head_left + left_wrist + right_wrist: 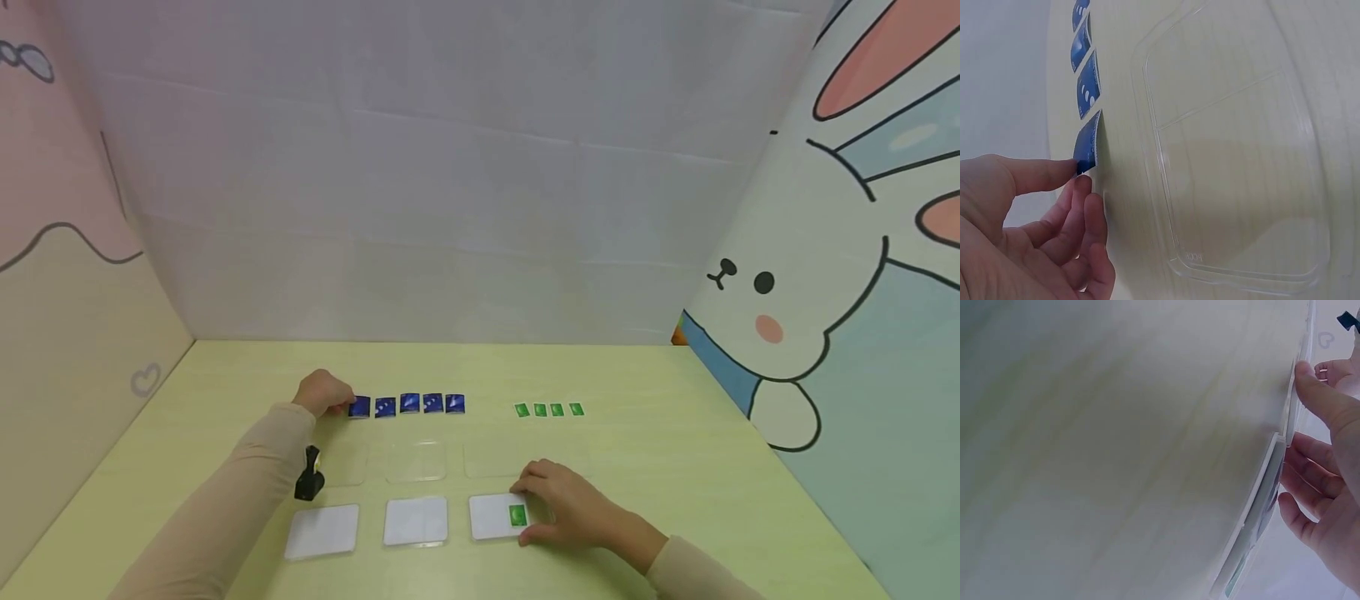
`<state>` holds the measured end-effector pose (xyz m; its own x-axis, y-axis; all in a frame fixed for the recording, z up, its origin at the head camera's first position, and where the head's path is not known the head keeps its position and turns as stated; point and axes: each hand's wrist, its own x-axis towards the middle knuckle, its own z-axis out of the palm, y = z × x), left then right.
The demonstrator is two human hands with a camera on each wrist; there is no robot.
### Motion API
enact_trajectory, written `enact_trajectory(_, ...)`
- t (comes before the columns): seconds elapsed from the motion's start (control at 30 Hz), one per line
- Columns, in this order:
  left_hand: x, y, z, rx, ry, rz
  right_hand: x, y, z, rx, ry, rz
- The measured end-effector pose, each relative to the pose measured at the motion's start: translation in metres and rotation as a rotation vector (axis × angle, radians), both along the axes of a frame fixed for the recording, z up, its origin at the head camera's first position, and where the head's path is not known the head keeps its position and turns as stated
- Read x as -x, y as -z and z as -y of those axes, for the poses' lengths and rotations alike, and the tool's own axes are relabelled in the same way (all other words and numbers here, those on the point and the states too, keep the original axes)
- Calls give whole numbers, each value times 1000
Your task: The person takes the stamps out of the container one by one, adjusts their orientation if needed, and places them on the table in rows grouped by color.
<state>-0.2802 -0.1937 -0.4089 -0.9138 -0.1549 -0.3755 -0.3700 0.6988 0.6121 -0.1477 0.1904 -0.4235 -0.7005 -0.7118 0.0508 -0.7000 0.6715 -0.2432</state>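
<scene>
With thumb and fingertips, my left hand (pixel 322 392) pinches the near edge of the leftmost blue packet (pixel 1087 147), at the end of a row of small blue packets (pixel 409 403). My right hand (pixel 566 506) grips the rightmost white-filled clear plastic case (pixel 489 518), thumb on its near edge and fingers at the far edge. A small green packet (pixel 518 515) lies on that case's white surface, beside the hand. The right part of the case is hidden by the hand. In the right wrist view, the case is seen edge-on.
Two more white-filled cases, left (pixel 322 532) and middle (pixel 416 522), lie in the front row. Clear plastic lids (pixel 416 481) lie behind them. Several green packets (pixel 557 410) line up at the back right. A black object (pixel 309 477) shows by the left forearm.
</scene>
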Motion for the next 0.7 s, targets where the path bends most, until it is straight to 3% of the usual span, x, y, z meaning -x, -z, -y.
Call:
enact_trajectory(0.43, 2, 5, 2, 68, 46, -16, 0, 1, 0, 2, -4, -5)
enact_trajectory(0.7, -9, 3, 4, 84, 135, -95, -1, 1, 0, 14, -11, -29)
